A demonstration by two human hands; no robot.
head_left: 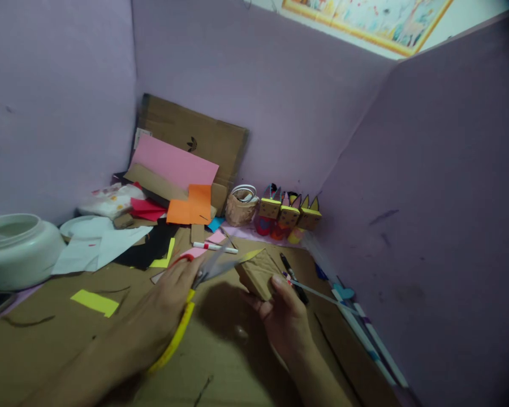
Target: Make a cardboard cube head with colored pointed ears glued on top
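Observation:
My left hand (167,302) is wrapped round the handles of yellow-handled scissors (178,333). The scissor blades are spread and point right, towards a small brown cardboard piece (259,274) with a yellow tip at its upper edge. My right hand (284,314) grips that piece between thumb and fingers, above the cardboard-covered table (220,367). A thin pale strip (322,295) extends to the right from near my right thumb. Whether the blades touch the piece, I cannot tell.
Coloured paper scraps (190,204) and a white pot (21,249) lie at the left and back. Beyond my hands are a white marker (215,247), a small basket (241,208) and three eared figures (289,215). Pale sticks (371,339) line the right edge.

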